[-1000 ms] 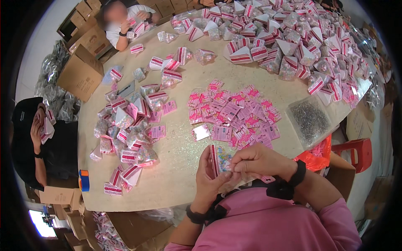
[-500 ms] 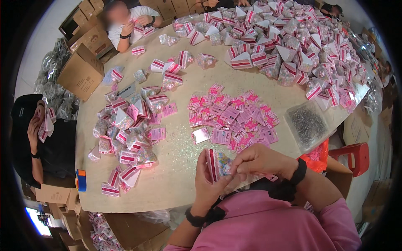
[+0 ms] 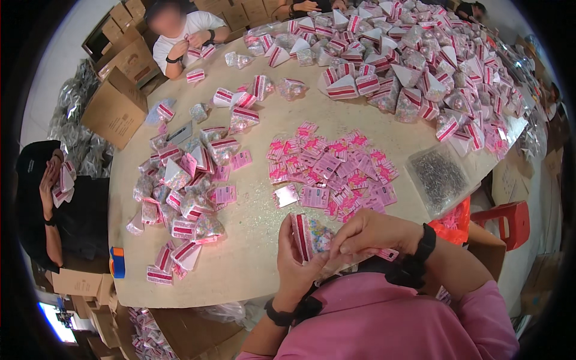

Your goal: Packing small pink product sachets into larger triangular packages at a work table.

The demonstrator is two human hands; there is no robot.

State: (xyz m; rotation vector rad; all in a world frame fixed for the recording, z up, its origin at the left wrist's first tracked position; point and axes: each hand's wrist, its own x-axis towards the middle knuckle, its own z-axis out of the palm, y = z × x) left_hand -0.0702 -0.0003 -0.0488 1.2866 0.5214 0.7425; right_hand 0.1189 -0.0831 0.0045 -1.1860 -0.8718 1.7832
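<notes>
My left hand (image 3: 296, 264) is closed around a cake-slice-shaped piece (image 3: 302, 237), white glittery with dark pink stripes, in a clear bag with pastel beads (image 3: 320, 235). It is held just off the table's near edge. Against the bag's right end, my right hand (image 3: 369, 237) is pinched, its thumb and fingers close to my left thumb. A pink card (image 3: 386, 254) sticks out below my right hand, apparently held in its curled fingers. What the right fingertips grip is partly hidden. Beyond my hands lies a heap of pink cards (image 3: 330, 165).
A clear tub of small metal pins (image 3: 441, 174) stands right of the cards. Bagged cake slices are piled at left (image 3: 180, 192) and far right (image 3: 414, 66). Co-workers sit at the left (image 3: 51, 198) and far side (image 3: 186, 39). A red stool (image 3: 510, 225) stands at right.
My right hand has turned and lowered slightly at the bag's end, and more of the pink card shows below it. My left hand still holds the bagged slice in nearly the same place.
</notes>
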